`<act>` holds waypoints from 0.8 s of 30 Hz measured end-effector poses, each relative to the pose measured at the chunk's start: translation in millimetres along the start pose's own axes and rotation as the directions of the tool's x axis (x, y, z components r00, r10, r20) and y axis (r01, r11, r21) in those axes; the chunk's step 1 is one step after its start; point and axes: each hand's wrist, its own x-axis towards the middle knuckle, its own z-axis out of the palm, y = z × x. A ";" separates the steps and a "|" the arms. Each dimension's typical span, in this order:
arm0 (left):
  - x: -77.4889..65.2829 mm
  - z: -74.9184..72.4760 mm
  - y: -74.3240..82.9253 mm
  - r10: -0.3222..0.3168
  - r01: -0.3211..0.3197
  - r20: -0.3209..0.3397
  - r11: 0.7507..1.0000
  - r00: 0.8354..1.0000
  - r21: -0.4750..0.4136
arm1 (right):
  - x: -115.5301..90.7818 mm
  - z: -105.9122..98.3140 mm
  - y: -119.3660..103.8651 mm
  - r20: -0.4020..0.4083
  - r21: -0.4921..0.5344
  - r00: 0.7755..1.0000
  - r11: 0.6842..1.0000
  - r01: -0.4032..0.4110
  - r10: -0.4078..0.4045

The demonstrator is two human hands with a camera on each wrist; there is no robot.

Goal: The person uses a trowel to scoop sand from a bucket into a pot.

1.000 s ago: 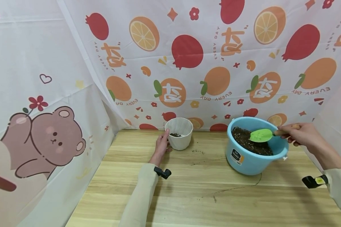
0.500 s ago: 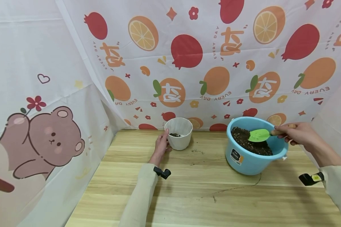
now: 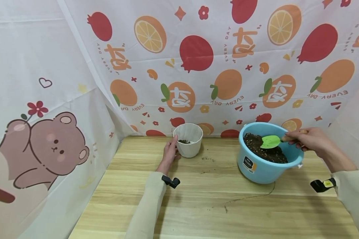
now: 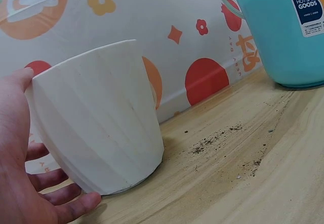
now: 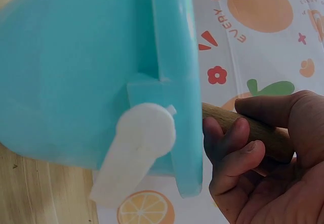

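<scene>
A white flowerpot [image 3: 189,146] with a little dark soil in its bottom stands upright near the back of the table. My left hand [image 3: 169,154] holds it from the left; in the left wrist view the thumb lies at the rim and the fingers curve against the lower side. At the right is a light blue bucket [image 3: 257,171], partly filled with dark soil [image 3: 261,151]. My right hand [image 3: 311,141] grips the wooden handle [image 5: 248,133] of a trowel. The trowel's green blade [image 3: 270,142] is inside the bucket, at the soil, its tip possibly sunk in.
The bucket's white handle [image 5: 134,150] hangs at its right side. Scattered soil crumbs [image 4: 215,140] lie on the wooden table [image 3: 197,205] between pot and bucket. A printed cloth [image 3: 194,20] hangs close behind both containers, with another [image 3: 42,66] at the left.
My right hand has moved slightly left, with the trowel blade going a little further left and lower at the soil. The left hand and flowerpot stay put.
</scene>
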 end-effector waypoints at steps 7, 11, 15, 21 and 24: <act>0.8 0.8 -0.5 0.000 0.000 -0.003 1.000 1.000 0.002 | 4.5 1.3 0.0 -0.001 0.001 1.000 1.000 -0.013 0.013; 0.9 1.3 0.0 -0.005 0.005 -0.004 1.000 1.000 -0.005 | 6.6 2.3 0.1 0.001 0.002 1.000 1.000 -0.014 0.014; 1.7 1.8 0.5 -0.006 0.006 -0.002 1.000 1.000 -0.014 | 8.1 3.5 0.0 0.009 0.012 1.000 1.000 -0.012 0.011; 1.2 2.2 1.8 -0.015 0.015 0.000 1.000 1.000 -0.026 | 9.6 5.1 -0.9 0.004 0.008 1.000 1.000 -0.008 0.008; 1.5 2.1 1.5 -0.020 0.020 0.000 0.999 1.000 -0.028 | 9.9 5.9 -1.2 0.002 0.005 1.000 1.000 -0.010 0.010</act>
